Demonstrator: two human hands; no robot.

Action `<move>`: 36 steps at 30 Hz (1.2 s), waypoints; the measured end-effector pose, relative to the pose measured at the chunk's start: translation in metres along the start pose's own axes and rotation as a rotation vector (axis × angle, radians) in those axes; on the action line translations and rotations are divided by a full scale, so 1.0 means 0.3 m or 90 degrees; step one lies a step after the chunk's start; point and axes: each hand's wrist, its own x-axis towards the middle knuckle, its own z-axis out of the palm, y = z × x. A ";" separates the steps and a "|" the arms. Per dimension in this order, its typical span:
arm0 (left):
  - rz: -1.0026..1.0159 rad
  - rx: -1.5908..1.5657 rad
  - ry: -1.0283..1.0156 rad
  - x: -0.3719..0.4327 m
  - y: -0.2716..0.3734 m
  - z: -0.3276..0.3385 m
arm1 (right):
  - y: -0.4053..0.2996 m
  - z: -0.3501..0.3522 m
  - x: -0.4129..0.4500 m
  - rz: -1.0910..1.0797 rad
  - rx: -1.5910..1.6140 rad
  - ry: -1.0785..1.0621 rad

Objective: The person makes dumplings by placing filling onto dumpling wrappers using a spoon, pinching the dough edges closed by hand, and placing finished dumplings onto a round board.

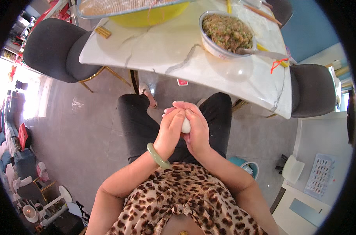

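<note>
My left hand (170, 124), with a pale green bangle (155, 154) at its wrist, presses against my right hand (200, 124) above my lap. Between the two palms they hold a smooth white lump, apparently dough (186, 126). Only its lower end shows; fingers and thumbs hide the rest. Beyond them, on a white marble-patterned table (166, 55), stands a white bowl (211, 50) heaped with minced filling (228, 30) with green bits. A utensil with a pale handle (263, 53) is stuck in the filling and juts out to the right.
A yellow basin (157, 16) with a flour-dusted slatted tray (116, 6) above it occupies the far left of the table. A wooden rolling pin (263, 14) lies at the far right. Grey chairs (50, 48) flank the table. A bin (255, 170) stands on the floor right.
</note>
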 end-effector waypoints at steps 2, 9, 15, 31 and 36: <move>-0.088 -0.039 -0.102 0.030 0.023 -0.031 | -0.025 -0.058 0.027 0.048 -0.036 -0.050; -0.029 0.112 -0.166 0.089 0.088 -0.062 | -0.130 -0.168 0.061 0.177 -0.203 -0.131; 0.064 0.304 -0.230 0.088 0.157 -0.053 | -0.072 -0.162 0.078 0.132 -0.209 -0.108; -0.079 0.038 -0.144 0.237 0.094 -0.362 | -0.840 0.387 0.720 -0.107 -0.646 -0.309; -0.153 0.014 -0.154 0.309 0.038 -0.383 | -0.874 0.434 1.265 -0.171 -0.744 -0.111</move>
